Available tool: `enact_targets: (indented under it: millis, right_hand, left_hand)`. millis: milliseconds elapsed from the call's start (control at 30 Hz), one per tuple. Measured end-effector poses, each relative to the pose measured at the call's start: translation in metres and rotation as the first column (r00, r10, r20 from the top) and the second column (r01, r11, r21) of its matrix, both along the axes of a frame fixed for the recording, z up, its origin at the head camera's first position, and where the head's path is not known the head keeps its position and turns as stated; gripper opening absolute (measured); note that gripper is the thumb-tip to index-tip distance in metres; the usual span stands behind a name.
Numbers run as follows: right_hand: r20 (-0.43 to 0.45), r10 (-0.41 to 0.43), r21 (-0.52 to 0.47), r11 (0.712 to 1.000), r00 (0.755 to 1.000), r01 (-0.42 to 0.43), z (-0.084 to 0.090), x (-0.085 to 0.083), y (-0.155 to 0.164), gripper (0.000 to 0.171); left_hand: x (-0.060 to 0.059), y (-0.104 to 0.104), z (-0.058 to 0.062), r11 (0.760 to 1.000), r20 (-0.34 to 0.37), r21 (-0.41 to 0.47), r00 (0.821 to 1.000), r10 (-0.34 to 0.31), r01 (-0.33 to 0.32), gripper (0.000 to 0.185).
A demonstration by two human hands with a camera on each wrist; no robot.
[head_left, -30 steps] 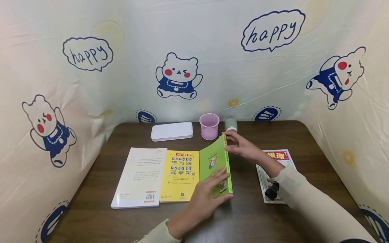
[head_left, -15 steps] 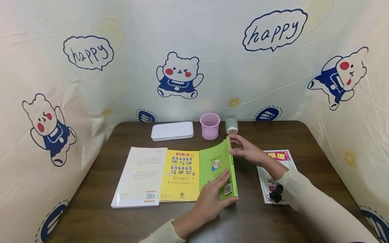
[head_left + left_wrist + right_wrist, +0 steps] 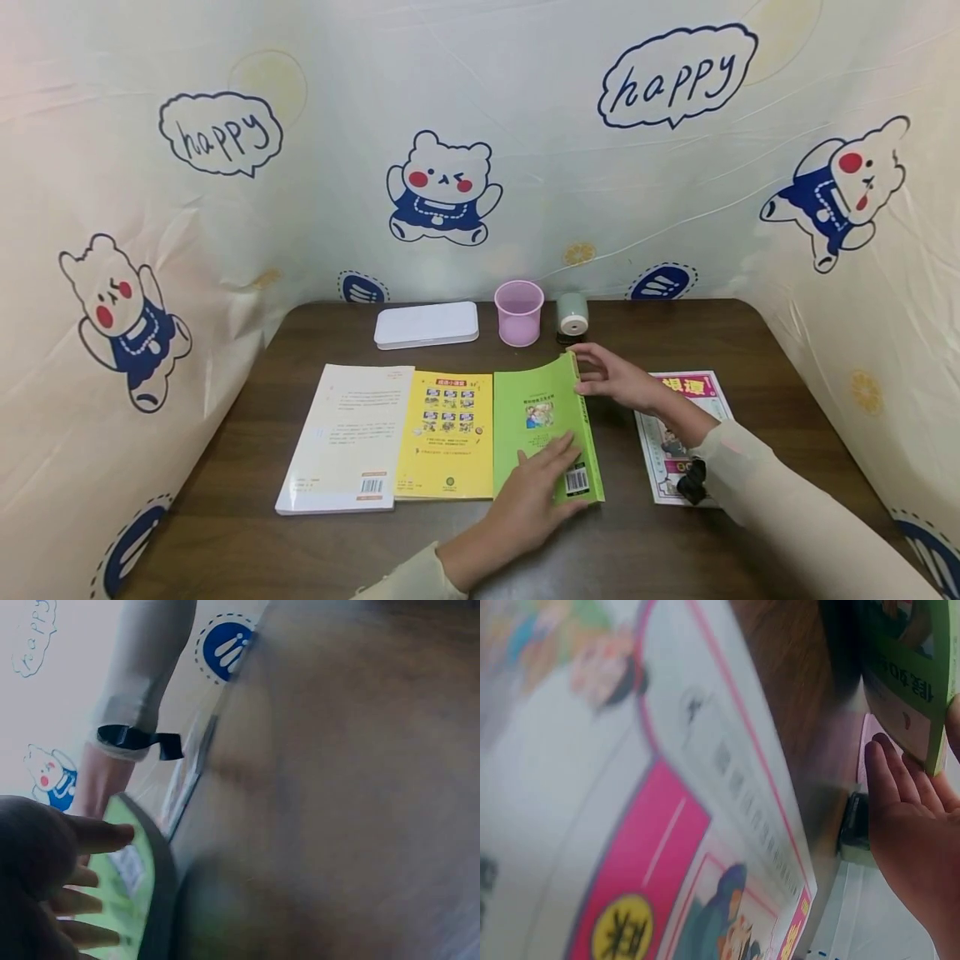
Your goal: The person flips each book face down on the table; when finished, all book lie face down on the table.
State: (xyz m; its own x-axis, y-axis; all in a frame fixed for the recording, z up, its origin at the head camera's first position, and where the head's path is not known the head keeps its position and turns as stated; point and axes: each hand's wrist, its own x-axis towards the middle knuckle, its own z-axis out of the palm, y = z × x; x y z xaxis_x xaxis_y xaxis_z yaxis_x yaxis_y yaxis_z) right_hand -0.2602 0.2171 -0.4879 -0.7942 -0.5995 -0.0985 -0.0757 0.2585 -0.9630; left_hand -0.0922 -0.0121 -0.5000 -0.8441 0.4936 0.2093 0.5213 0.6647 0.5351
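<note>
The green book [image 3: 517, 400] lies back cover up, its spine side raised off the table and its left edge beside a yellow book [image 3: 450, 454]. My left hand [image 3: 528, 498] rests on the lower part of its cover with fingers spread, the thumb near the bottom edge. With thumb and fingers, my right hand [image 3: 621, 380] holds the top of the spine side. In the right wrist view, the fingers of that hand [image 3: 911, 832] reach under the lifted green book [image 3: 907, 682]. Left of the yellow book lies a white book [image 3: 348, 425], also back cover up.
A pink-and-white booklet [image 3: 693, 392] lies flat at the right, partly under my right forearm. Along the table's back stand a white flat case [image 3: 426, 326], a pink cup [image 3: 519, 315] and a small grey-green cylindrical object [image 3: 572, 312]. A patterned curtain [image 3: 315, 208] surrounds the table.
The green book's spine side has come down to the right, so its cover lies flatter and shows more. Both hands have moved right and slightly nearer with it.
</note>
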Motion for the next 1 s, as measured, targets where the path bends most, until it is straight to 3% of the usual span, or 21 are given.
enact_targets:
  millis: [133,433,700,1000]
  right_hand:
    - [-0.026,0.011,0.058,0.998,1.000,-0.010,-0.003,-0.002,0.005,0.072]
    - [-0.180,0.063,0.235,0.972,0.982,-0.019,-0.005,-0.010,0.012,0.065]
    - [-0.256,0.065,0.399,0.916,0.964,0.044,-0.008,-0.012,0.015,0.068]
    - [-0.306,0.068,0.415,0.907,0.950,0.069,-0.016,-0.013,0.019,0.070]
  left_hand:
    - [-0.001,-0.003,0.003,0.992,0.017,-0.119,1.000,-0.025,0.027,0.072]
    - [-0.004,-0.005,0.007,0.941,0.027,-0.331,0.998,-0.060,0.066,0.067]
    - [-0.005,-0.003,0.004,0.921,0.021,-0.382,0.997,-0.074,0.076,0.063]
    - [-0.005,-0.003,0.002,0.923,0.008,-0.376,0.996,-0.084,0.080,0.061]
